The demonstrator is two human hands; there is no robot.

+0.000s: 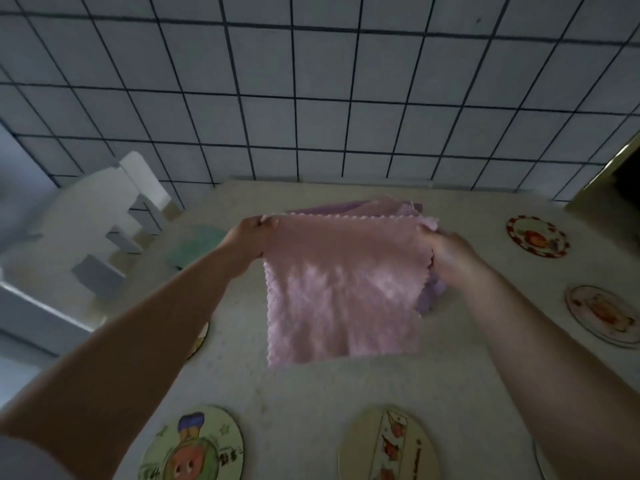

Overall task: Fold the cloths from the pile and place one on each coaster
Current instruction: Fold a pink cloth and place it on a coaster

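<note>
A pink cloth (341,289) hangs spread out above the table, held up by its two top corners. My left hand (251,233) pinches the top left corner and my right hand (450,252) pinches the top right corner. Behind and under it lies the pile of purple and pink cloths (398,207). A folded green cloth (194,245) rests to the left, partly behind my left forearm. Round picture coasters lie around: one at front left (194,445), one at front centre (388,445), two on the right (536,236) (602,315), and one mostly hidden under my left forearm (200,339).
The pale table (311,393) ends at a tiled wall (311,98) at the back. A white stepped object (104,230) stands off the table's left side. A dark opening with a brass-coloured frame (620,168) is at far right.
</note>
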